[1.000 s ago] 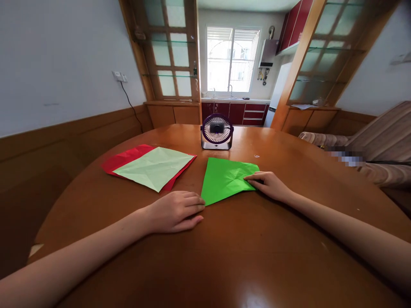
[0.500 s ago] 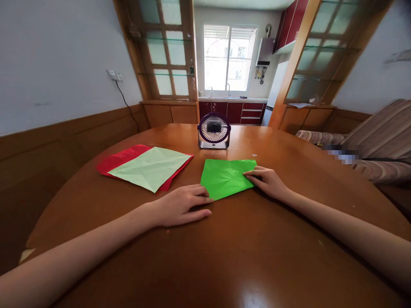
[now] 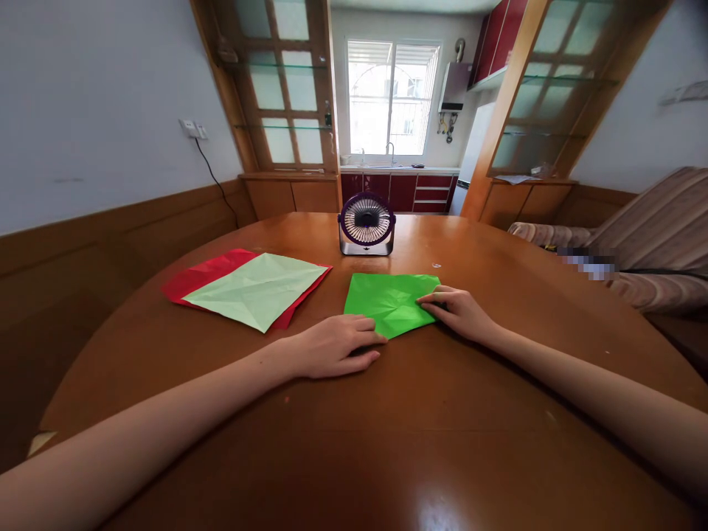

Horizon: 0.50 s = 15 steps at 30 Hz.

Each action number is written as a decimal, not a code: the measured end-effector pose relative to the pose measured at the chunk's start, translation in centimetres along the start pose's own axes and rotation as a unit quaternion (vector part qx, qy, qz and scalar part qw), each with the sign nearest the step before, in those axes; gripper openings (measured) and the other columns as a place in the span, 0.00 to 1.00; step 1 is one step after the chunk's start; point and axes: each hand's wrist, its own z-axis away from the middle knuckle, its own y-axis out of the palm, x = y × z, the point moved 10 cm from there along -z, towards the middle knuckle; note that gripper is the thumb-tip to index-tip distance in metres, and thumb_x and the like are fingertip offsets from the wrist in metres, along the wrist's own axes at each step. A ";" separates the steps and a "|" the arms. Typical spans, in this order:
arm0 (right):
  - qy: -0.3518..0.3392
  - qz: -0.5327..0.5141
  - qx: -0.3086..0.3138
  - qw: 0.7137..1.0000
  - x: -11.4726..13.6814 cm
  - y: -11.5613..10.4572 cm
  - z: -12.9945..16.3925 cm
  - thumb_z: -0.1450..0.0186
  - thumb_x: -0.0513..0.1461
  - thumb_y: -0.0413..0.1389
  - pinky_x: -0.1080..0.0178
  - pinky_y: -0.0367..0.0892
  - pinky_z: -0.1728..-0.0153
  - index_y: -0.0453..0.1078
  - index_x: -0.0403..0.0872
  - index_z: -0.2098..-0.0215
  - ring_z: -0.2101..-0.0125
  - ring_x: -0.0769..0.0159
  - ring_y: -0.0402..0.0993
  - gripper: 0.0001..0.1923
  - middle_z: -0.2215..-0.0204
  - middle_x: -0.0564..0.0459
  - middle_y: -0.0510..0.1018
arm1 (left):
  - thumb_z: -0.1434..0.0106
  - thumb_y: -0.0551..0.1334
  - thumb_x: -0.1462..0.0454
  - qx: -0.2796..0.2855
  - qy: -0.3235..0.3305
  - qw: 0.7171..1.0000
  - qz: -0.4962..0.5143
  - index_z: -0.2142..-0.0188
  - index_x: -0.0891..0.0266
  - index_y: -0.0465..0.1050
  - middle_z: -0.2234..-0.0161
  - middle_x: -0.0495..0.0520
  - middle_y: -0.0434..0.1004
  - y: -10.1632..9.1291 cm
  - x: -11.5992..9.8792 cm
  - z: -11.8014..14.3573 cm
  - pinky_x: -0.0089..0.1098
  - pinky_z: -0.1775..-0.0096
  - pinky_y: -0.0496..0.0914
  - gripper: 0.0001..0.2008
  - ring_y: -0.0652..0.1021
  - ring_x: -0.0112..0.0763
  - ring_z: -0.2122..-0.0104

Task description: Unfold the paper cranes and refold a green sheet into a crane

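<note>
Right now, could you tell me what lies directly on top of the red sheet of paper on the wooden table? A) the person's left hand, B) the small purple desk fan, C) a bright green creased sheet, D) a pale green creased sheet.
D: the pale green creased sheet overlaps the red sheet of paper, while the bright green creased sheet lies apart on the wooden table under both hands.

Two stacked paper sheets [image 3: 248, 287] lying on the table [image 3: 387, 442] off to the left, a creased sheet [image 3: 390, 302] right of them. Small fan [image 3: 366, 225] standing behind that sheet, left hand [image 3: 337, 346] at its near corner, right hand [image 3: 459, 313] on its right edge.
</note>
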 end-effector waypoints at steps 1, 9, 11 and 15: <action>-0.001 0.000 0.002 1.000 0.0 0.0 0.0 0.32 0.43 0.52 0.59 0.68 0.64 0.77 0.48 0.58 0.66 0.62 0.73 0.13 0.65 0.48 0.77 | 0.30 0.51 0.60 0.001 0.001 1.000 0.000 0.47 0.63 0.70 0.62 0.56 0.73 0.1 0.0 -0.3 0.32 0.60 0.68 0.17 0.75 0.35 0.63; 0.002 -0.007 -0.005 1.000 0.3 -0.2 0.0 0.32 0.43 0.52 0.59 0.68 0.64 0.78 0.47 0.58 0.66 0.61 0.73 0.14 0.65 0.47 0.77 | 0.30 0.51 0.60 0.009 0.011 1.000 0.000 0.46 0.62 0.68 0.58 0.57 0.73 0.9 0.1 -2.5 0.32 0.59 0.69 0.17 0.75 0.35 0.61; 0.002 -0.006 -0.010 1.000 0.2 -0.3 0.0 0.32 0.43 0.52 0.60 0.68 0.65 0.78 0.47 0.58 0.67 0.61 0.73 0.13 0.66 0.47 0.77 | 0.30 0.51 0.60 0.011 0.011 1.000 0.000 0.45 0.61 0.68 0.58 0.56 0.73 1.0 0.2 -3.0 0.32 0.59 0.69 0.17 0.75 0.35 0.60; 0.003 -0.014 -0.014 1.000 0.2 -0.3 0.0 0.32 0.43 0.53 0.59 0.68 0.64 0.78 0.47 0.58 0.66 0.62 0.74 0.13 0.65 0.47 0.77 | 0.30 0.50 0.58 0.020 0.010 0.999 -0.028 0.44 0.61 0.67 0.59 0.56 0.74 1.5 0.1 -3.9 0.32 0.61 0.69 0.19 0.76 0.36 0.62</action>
